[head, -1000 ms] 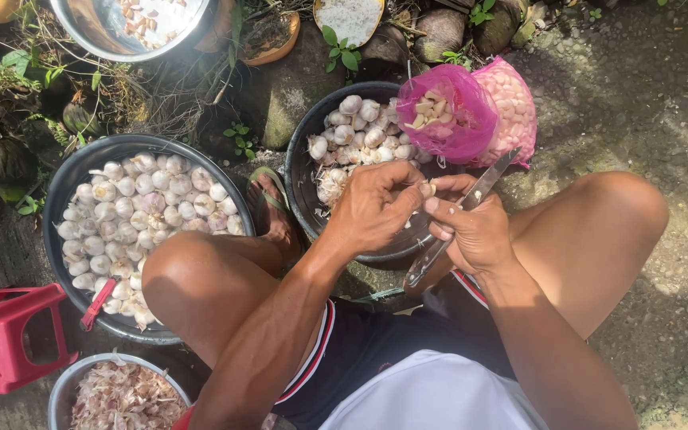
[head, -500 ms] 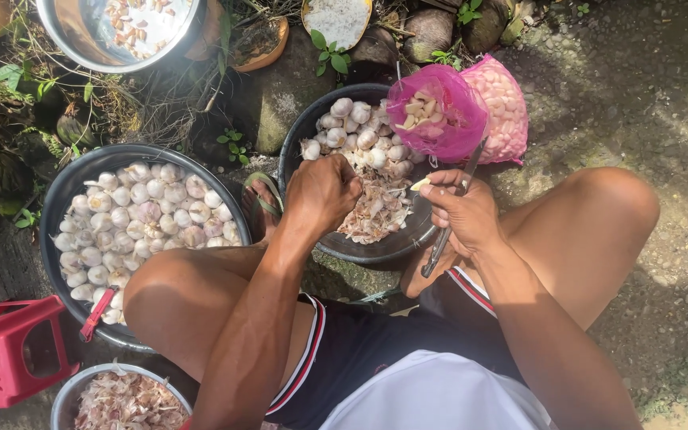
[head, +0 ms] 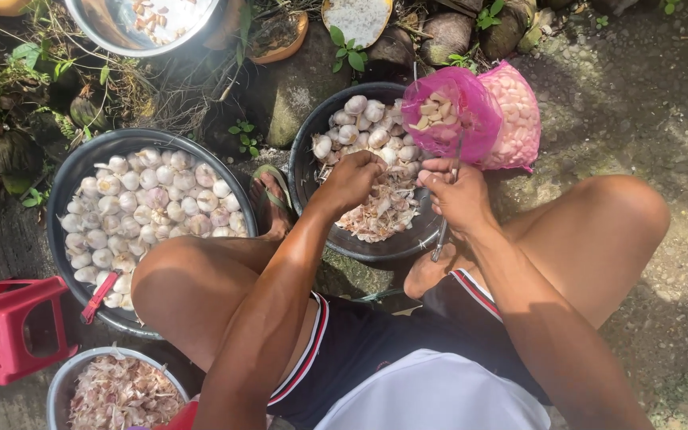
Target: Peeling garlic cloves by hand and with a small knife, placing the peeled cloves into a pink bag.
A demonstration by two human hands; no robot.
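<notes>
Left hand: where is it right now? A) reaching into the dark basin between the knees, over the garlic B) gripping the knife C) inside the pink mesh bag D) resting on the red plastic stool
A: the left hand is down in the dark basin, over its garlic bulbs; the knife is in the right hand.

Two hands: left hand [head: 353, 180], right hand [head: 457, 197]. One knife [head: 448, 199]. Two dark basins: one on the left [head: 73, 177], one in the middle [head: 302, 171]. Two metal bowls: one at the top [head: 105, 28], one at the bottom [head: 59, 384]. One pink mesh bag [head: 483, 119]. One red plastic basket [head: 5, 328]. One sandal [head: 271, 191]. Garlic bulbs [head: 141, 203] too many to count.
</notes>
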